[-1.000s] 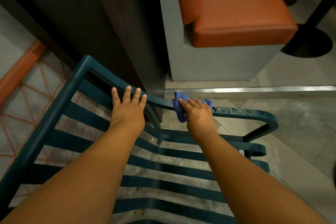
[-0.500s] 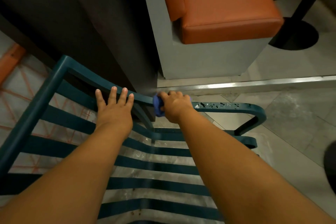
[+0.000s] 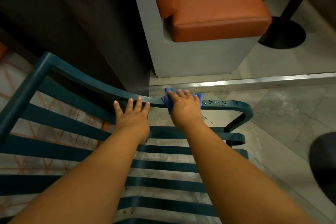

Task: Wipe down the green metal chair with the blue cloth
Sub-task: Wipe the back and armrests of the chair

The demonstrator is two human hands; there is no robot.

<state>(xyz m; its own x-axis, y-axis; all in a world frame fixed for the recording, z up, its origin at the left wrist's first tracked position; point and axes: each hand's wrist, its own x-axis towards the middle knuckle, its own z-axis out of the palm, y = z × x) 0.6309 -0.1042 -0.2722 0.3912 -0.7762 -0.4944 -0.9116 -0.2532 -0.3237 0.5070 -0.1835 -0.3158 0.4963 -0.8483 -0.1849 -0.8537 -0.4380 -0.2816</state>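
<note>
while the right hand presses the blue cloth flat on the green chair arm, the left hand rests open beside it. drops past the cloth look unwiped, and the seat slats likely wait too

blue cloth mostly under right hand

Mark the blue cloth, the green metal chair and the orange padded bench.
blue cloth (image 3: 198,96): head view, exposed right corner.
green metal chair (image 3: 232,107): head view, wet armrest.
orange padded bench (image 3: 218,2): head view, seat cushion.
</note>
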